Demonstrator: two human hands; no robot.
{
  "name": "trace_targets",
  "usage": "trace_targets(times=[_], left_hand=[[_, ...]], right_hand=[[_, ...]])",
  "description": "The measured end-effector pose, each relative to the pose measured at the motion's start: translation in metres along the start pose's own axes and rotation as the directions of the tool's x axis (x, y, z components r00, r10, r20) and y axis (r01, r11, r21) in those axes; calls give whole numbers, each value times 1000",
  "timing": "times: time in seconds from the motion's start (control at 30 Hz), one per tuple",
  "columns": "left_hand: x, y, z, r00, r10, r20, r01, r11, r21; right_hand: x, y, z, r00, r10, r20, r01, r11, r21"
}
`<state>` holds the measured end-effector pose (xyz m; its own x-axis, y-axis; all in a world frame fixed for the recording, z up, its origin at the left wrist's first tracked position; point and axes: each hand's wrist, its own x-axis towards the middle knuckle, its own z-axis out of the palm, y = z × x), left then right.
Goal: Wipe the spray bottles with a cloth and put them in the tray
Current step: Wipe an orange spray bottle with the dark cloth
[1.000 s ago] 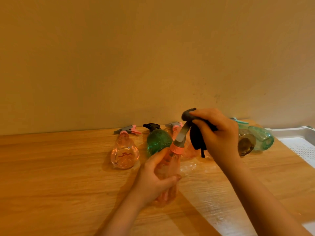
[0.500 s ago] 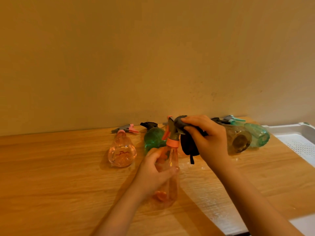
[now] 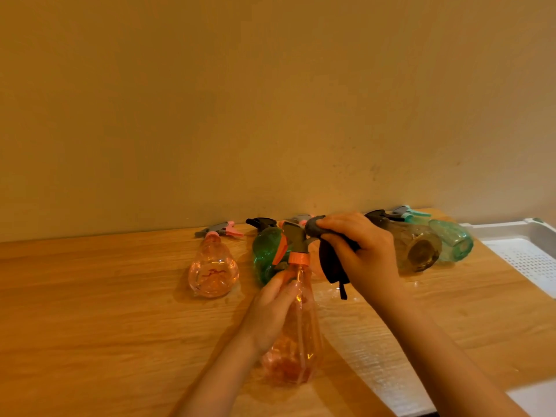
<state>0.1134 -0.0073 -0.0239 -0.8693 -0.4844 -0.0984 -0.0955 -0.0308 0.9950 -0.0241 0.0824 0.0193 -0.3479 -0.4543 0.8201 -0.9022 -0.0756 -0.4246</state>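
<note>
We're gripping the orange bottle (image 3: 296, 332) with left hand (image 3: 270, 311) fingers wrapped round; right hand (image 3: 365, 251) is pinching the cloth (image 3: 331, 260) onto the nozzle (image 3: 296, 237); best rubbing gently, steadying the neck.

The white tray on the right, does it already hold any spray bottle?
No, the visible part of the white tray shows only its bare perforated floor, with no bottle in it.
</note>
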Motion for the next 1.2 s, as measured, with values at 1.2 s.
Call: trace_targets(times=[1.2], left_hand=[[1,11,1,957,168,-238,-126,975,182]], right_hand=[[-10,-4,6,994,-22,103,36,990,-139]])
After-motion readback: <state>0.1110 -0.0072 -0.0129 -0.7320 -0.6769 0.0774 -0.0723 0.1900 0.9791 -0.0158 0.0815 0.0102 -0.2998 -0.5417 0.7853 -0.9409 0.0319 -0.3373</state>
